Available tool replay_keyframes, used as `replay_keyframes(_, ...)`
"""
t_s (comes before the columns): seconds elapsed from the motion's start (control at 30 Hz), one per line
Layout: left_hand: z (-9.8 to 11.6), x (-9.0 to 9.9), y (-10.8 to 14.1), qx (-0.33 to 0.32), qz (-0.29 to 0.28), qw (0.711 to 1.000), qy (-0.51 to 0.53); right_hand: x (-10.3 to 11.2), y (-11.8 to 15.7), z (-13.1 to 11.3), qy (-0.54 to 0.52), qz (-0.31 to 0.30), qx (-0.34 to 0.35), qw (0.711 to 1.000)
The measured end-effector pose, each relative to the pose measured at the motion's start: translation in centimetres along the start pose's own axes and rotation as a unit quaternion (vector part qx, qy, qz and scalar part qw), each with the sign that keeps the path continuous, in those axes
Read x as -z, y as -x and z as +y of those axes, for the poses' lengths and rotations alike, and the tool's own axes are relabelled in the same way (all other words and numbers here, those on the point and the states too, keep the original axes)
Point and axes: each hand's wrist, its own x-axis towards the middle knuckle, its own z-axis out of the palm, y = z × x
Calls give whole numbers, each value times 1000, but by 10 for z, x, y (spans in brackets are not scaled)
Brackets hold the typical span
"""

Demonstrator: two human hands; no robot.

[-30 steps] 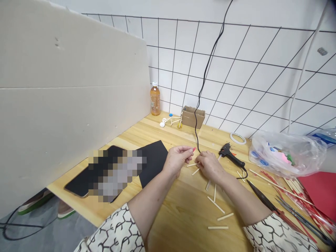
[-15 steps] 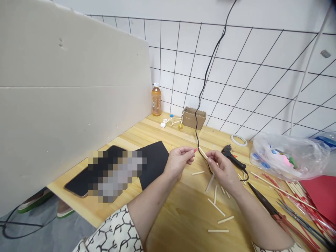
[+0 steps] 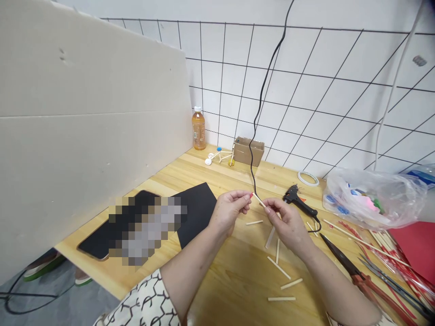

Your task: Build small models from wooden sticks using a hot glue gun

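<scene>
Above table, hands point(image 3: 255, 212), short stick point(image 3: 259, 200)

White wall point(image 3: 306, 81) w/ a grid of thin dark lines runs behind the wooden table point(image 3: 224, 280); its top strip is plain. A tall off-white panel point(image 3: 95, 113) stands on the L side (a few small dents in it, plus one horiz. seam). Black cord point(image 3: 261, 90) hangs down the wall, white cable point(image 3: 390, 99) nr the R edge. Grey floor point(image 3: 81, 303) shows bottom L. Light's bright, fairly even.
</scene>
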Motion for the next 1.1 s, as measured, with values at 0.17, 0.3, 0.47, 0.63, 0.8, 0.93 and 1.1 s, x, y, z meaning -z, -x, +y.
replay_keyframes(0.17,0,0,1,-3,-6,1000,-4,1,0,-1,16,-3,1,1000)
replay_keyframes(0.3,1,-1,1,-5,-8,1000,-4,1,0,-1,13,2,7,1000)
replay_keyframes(0.47,1,-1,2,-5,-16,1000,3,1,-1,-1,12,3,10,1000)
replay_keyframes(0.63,1,-1,2,-2,-19,1000,9,1,-1,-2,9,9,15,1000)
replay_keyframes(0.8,2,-1,2,-1,-18,1000,6,2,-1,-2,10,3,16,1000)
replay_keyframes(0.93,1,-1,2,-2,-21,1000,2,2,-1,-2,11,1,16,1000)
replay_keyframes(1.1,1,-1,2,-10,-24,1000,-6,2,-1,-2,12,5,19,1000)
